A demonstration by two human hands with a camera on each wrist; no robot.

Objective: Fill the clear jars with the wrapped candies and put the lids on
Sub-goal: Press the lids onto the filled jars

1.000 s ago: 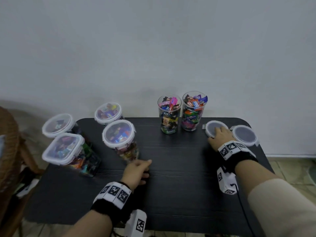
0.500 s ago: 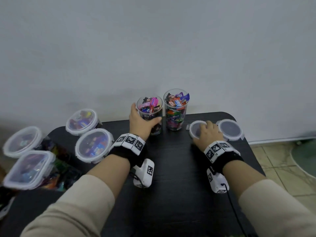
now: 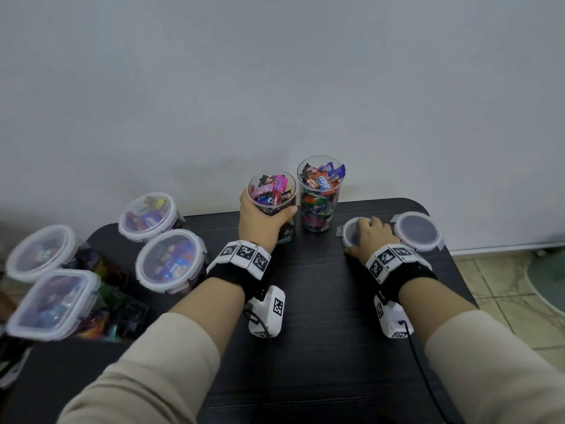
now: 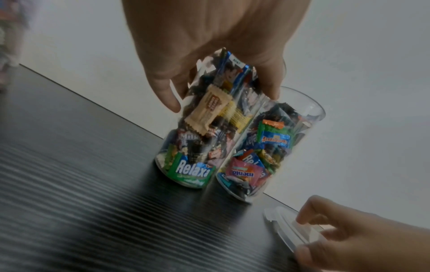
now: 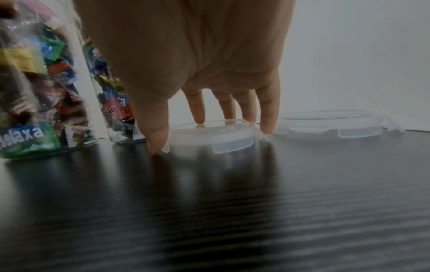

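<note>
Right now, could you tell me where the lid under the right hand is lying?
In the head view, the lid lies flat on the black table at its far right, between the unheld open jar and the second loose lid, under the right hand.

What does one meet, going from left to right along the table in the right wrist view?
Jar with the Relaxa candy → second jar → thumb → lid under the fingers → second lid.

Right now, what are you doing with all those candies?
The left hand is gripping one open jar full of wrapped candies. The right hand rests its fingers on a loose lid lying on the black table, with a second lid beside it. Another open jar waits. Four jars on the left already have lids.
</note>
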